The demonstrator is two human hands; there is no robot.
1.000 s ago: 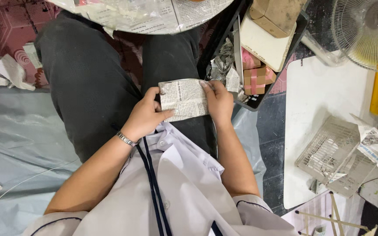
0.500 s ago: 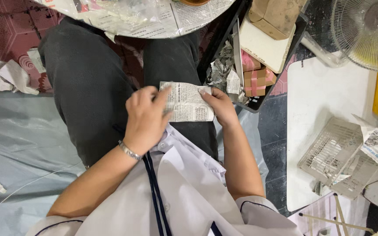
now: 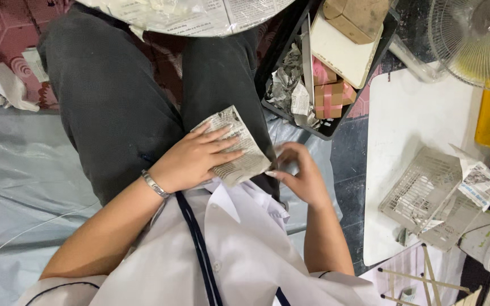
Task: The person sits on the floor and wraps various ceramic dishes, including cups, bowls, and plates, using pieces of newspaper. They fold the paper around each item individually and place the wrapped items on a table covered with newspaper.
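Observation:
A folded piece of newspaper [image 3: 239,148] lies tilted on my right thigh, over dark trousers. My left hand [image 3: 191,160] presses flat on it, fingers spread, a metal bracelet on the wrist. My right hand [image 3: 300,173] is just right of the paper's lower corner, fingers curled, fingertips touching or almost touching that corner. I cannot tell whether it pinches the edge.
A black tray [image 3: 282,107] with crumpled newspaper, pink-and-brown wrapped boxes [image 3: 329,90] and a white slab sits ahead on the right. A white board [image 3: 412,119], a wire basket [image 3: 426,195], a fan [image 3: 477,39] and a yellow crate stand at right. Grey plastic sheeting [image 3: 24,170] covers the floor at left.
The paper has turned from lying level to tilted on the thigh. My left hand now lies flat on top of it. My right hand has come off its right edge and dropped lower.

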